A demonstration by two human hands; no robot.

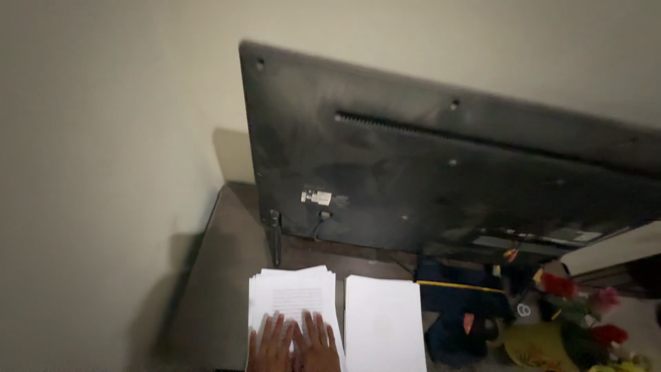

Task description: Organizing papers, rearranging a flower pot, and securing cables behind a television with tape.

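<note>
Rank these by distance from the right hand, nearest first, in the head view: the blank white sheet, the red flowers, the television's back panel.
From the right hand:
1. Blank white sheet, just to its right.
2. Television's back panel, standing behind the papers.
3. Red flowers, far right on the table.

We note a stack of white printed sheets (292, 296) lying flat on the dark tabletop, its edges slightly fanned and uneven, with faint lines of text showing on the top page. Just beside it to the right lies a second white stack (383, 322), squarer at the edges, its top face blank as far as we can tell.
</note>
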